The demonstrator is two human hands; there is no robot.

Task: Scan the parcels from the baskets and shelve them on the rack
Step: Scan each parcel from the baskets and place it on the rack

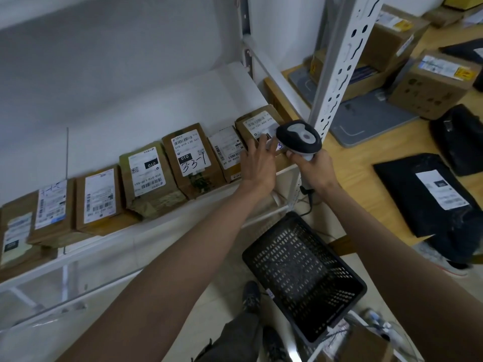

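Brown cardboard parcel with white label (257,126) stands at right end of row on white metal rack shelf (156,223), frame centre. Left hand (257,163), fingers straight, steadies it, label outward. Right hand (313,167) grips grey handheld scanner (299,138), aimed at barcode.

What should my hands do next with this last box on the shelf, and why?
Probably draw the left hand off the rightmost parcel: its fingers lie on the label where the scanner, gripped by the right hand, points. The black basket below looks empty.
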